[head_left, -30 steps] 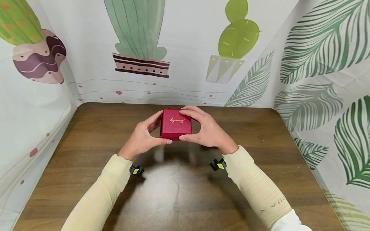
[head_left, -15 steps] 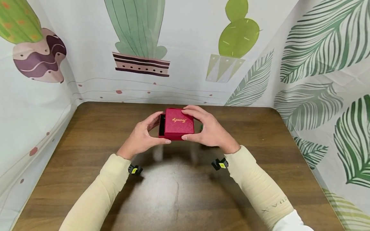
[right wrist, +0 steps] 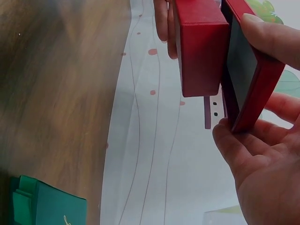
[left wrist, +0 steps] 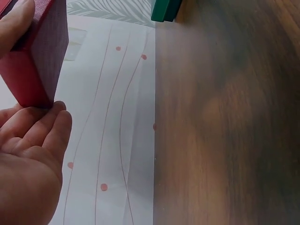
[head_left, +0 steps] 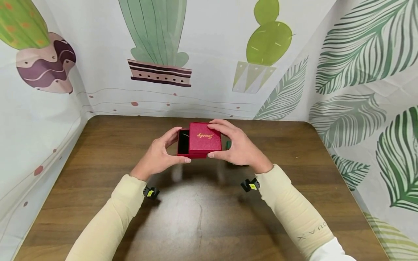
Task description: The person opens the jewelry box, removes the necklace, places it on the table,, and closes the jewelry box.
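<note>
Between both hands, above the table, is a red jewelry box in two parts. My left hand (head_left: 158, 154) grips the box base (head_left: 183, 142), whose dark inside shows at the left along with a thin light-coloured line. The lid (head_left: 205, 137) bears gold "Jewelry" lettering, and my right hand (head_left: 236, 146) pinches it by its near and far edges. It is shifted right and still overlaps much of the base. In the right wrist view the lid (right wrist: 248, 70) stands apart from the base (right wrist: 201, 56), its grey inner face turned toward it.
A green box (right wrist: 56, 201) with a bit of gold marking rests on the brown wooden table (head_left: 199, 214), partly hidden behind my right hand in the head view. Behind the table hangs a white cloth (head_left: 212, 98) printed with cacti and leaves.
The lid has slid right off the base's left side, uncovering the dark interior. My hands have moved slightly apart, and the green box now shows past the right hand.
</note>
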